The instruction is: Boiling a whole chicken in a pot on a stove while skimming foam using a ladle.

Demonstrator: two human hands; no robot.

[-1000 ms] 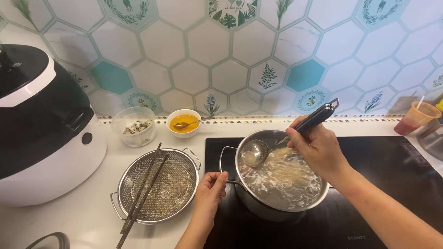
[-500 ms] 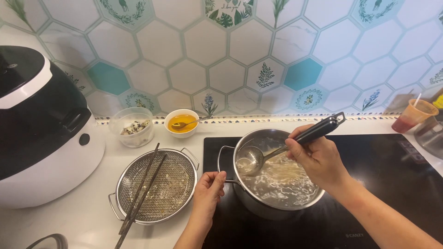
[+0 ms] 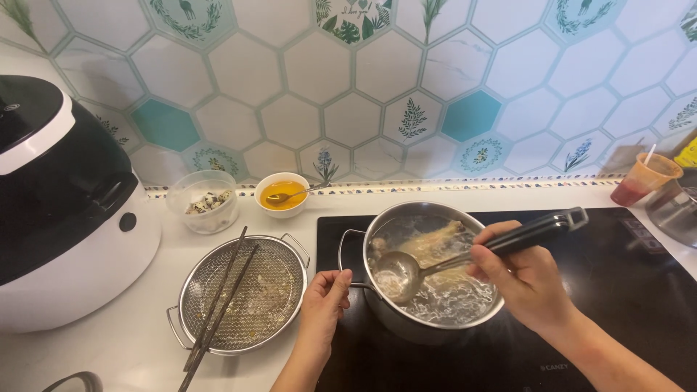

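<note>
Right hand: fingers clenched around the black handle of a steel ladle, held low and slanting so the bowl dips at the left side of the pot. Bowl sits at the surface of the bubbling liquid, partly filled.

Left hand: fingers closed on the pot's near-left loop handle, apparently to steady the pot against the ladle's push.

Pot: steel, on the black cooktop, holding boiling water with pale noodle-like or meaty strands; exact contents unclear through steam and foam.

Just left of the pot, on the white worktop: a wire-mesh strainer basket with two handles, dark chopsticks lying diagonally across it, placed within easy reach of the pot.

Behind it: clear tub with small speckled items, and a small white bowl of orange sauce with a spoon in it.

Far left: large black-and-white cooker appliance. Far right: plastic cup with reddish drink near the tiled wall.
</note>
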